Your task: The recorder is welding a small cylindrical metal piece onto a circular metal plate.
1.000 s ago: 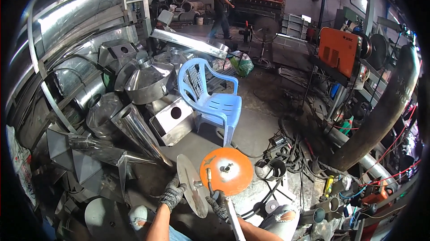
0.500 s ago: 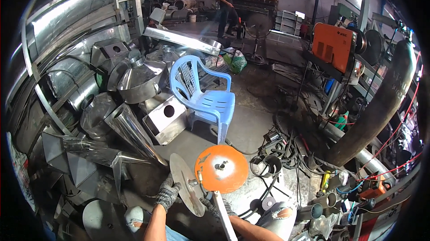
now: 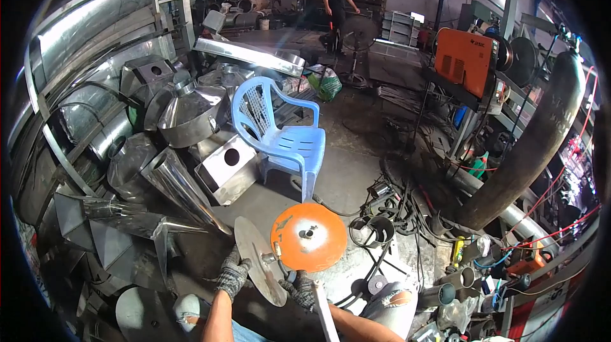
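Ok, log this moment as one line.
left hand: gloved, on grey metal disc | right hand: gloved, at disc's lower edge | orange round plate: behind disc | blue chair: beyond

Both forearms come up from the lower edge, bare from elbow to wrist, each ending in a dark knitted work glove. The left hand (image 3: 232,275) is raised a little higher, fingers curled and closed in a grip, the back of the glove turned toward the camera. The right hand (image 3: 301,290) sits just beside it, lower and slightly to the right, its fingers bent and clenched as well. The two forearms converge, the right one entering at a flatter slant, with both wrists nearly straight
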Demonstrator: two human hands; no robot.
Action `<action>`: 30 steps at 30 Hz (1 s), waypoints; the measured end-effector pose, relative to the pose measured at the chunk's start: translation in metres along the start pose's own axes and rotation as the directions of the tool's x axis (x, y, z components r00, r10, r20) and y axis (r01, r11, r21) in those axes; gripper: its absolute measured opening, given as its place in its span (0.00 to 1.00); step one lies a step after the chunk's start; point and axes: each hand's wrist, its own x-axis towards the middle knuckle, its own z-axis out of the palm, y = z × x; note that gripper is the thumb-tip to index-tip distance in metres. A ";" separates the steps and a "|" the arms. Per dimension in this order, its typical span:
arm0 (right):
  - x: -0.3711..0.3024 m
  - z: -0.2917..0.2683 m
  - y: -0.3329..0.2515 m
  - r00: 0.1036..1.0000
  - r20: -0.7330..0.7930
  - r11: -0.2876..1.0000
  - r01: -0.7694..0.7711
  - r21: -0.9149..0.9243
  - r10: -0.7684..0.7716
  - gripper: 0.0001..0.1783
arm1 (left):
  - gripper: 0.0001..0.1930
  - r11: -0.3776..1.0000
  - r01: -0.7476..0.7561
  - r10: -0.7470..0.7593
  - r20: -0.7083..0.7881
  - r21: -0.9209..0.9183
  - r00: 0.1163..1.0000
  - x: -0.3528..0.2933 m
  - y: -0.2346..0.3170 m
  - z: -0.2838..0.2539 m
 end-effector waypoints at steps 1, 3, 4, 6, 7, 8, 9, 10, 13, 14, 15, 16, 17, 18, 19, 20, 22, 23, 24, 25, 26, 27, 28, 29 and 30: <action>-0.002 -0.012 -0.014 1.000 0.004 1.000 -0.003 -0.002 0.003 0.43 | 0.31 1.000 0.005 -0.005 0.000 -0.003 1.000 -0.003 0.005 0.001; -0.007 -0.036 -0.044 0.977 0.121 0.985 -0.175 -0.010 0.175 0.42 | 0.32 0.997 0.014 -0.011 -0.037 0.076 0.999 -0.011 0.029 0.003; -0.008 -0.033 -0.044 0.977 0.136 0.986 -0.167 -0.009 0.167 0.42 | 0.32 0.997 0.023 -0.019 -0.053 0.075 0.998 -0.018 0.032 0.001; -0.011 -0.027 -0.041 0.991 0.095 0.995 -0.097 -0.013 0.097 0.40 | 0.32 0.998 0.062 -0.060 -0.070 0.021 0.996 -0.028 0.033 -0.001; -0.014 -0.033 -0.047 0.991 0.084 0.994 -0.107 -0.012 0.107 0.40 | 0.32 0.998 0.058 -0.056 -0.056 0.024 0.997 -0.027 0.033 0.000; -0.016 -0.044 -0.061 0.979 0.124 0.987 -0.156 -0.038 0.159 0.39 | 0.32 0.999 0.032 -0.032 -0.050 0.000 0.998 -0.025 0.029 0.001; -0.019 -0.048 -0.069 0.963 0.163 0.976 -0.206 -0.064 0.214 0.39 | 0.32 1.000 0.008 -0.009 -0.042 -0.023 0.999 -0.024 0.025 0.000; -0.022 -0.043 -0.067 0.963 0.157 0.976 -0.212 -0.054 0.218 0.39 | 0.32 1.000 0.007 -0.007 -0.035 -0.012 0.999 -0.017 0.011 -0.001; -0.022 -0.019 -0.054 0.989 0.045 0.987 -0.147 0.067 0.144 0.36 | 0.31 0.942 -0.209 0.220 -0.015 0.263 0.975 -0.009 -0.021 -0.010; -0.017 -0.020 -0.049 0.993 0.036 0.993 -0.116 0.037 0.115 0.34 | 0.31 0.997 -0.042 0.043 -0.005 0.061 0.999 -0.009 0.005 -0.006; -0.018 -0.018 -0.046 0.995 0.032 0.995 -0.096 0.016 0.096 0.32 | 0.31 0.981 0.157 -0.154 0.036 -0.118 0.987 -0.013 0.018 -0.004; -0.015 -0.015 -0.041 0.988 0.122 0.995 -0.095 0.038 0.090 0.35 | 0.30 0.997 0.076 -0.076 0.034 -0.002 0.997 -0.009 0.015 -0.006; -0.010 -0.017 -0.043 0.974 0.213 0.993 -0.094 0.077 0.075 0.37 | 0.31 0.999 -0.006 0.005 -0.022 -0.046 1.000 0.003 -0.027 -0.013; -0.013 -0.066 -0.103 0.947 0.300 0.922 -0.210 0.324 0.111 0.37 | 0.31 0.997 0.010 -0.015 -0.056 -0.077 0.998 -0.008 -0.026 -0.019; -0.008 -0.063 -0.098 0.921 0.335 0.925 -0.290 0.248 0.199 0.35 | 0.32 0.996 -0.004 -0.002 -0.063 -0.091 0.998 -0.007 -0.006 -0.019; -0.008 -0.049 -0.090 0.984 0.120 0.967 -0.154 0.205 0.131 0.29 | 0.32 0.981 -0.012 0.002 -0.049 -0.195 0.999 0.007 -0.037 -0.029; 0.010 -0.029 -0.055 0.993 0.049 0.985 -0.117 0.126 0.112 0.19 | 0.31 0.973 0.170 -0.172 0.001 -0.156 0.985 0.005 0.013 -0.002; 0.012 -0.030 -0.024 0.994 0.009 0.993 -0.108 0.036 0.108 0.15 | 0.31 0.930 0.304 -0.329 -0.096 -0.207 0.939 0.001 0.027 0.015; 0.020 -0.030 -0.015 0.972 -0.037 0.970 -0.234 -0.069 0.232 0.14 | 0.30 0.914 0.334 -0.356 -0.061 -0.230 0.933 0.003 0.025 0.020; 0.021 -0.037 -0.028 0.978 0.003 0.978 -0.206 -0.038 0.207 0.15 | 0.30 0.922 0.354 -0.366 -0.052 -0.158 0.929 0.004 0.019 0.002; 0.020 -0.050 -0.039 0.984 0.030 0.985 -0.174 -0.020 0.174 0.16 | 0.29 0.943 0.303 -0.312 -0.049 -0.141 0.949 0.014 0.007 -0.009; 0.018 -0.051 -0.033 0.978 0.006 0.978 -0.209 0.010 0.209 0.16 | 0.28 0.959 0.245 -0.252 -0.035 -0.141 0.967 0.027 -0.007 -0.009; 0.021 -0.051 -0.029 0.990 -0.003 0.990 -0.140 -0.003 0.140 0.17 | 0.28 0.979 0.166 -0.162 0.042 -0.120 0.986 0.027 -0.011 -0.006; 0.019 -0.052 -0.026 0.998 -0.011 0.998 -0.064 -0.025 0.064 0.17 | 0.28 0.982 0.161 -0.155 0.056 -0.104 0.986 0.025 -0.012 -0.009; 0.013 -0.055 -0.031 0.997 -0.028 0.997 -0.070 -0.020 0.069 0.17 | 0.27 0.969 0.212 -0.209 0.031 -0.126 0.977 0.021 -0.009 -0.015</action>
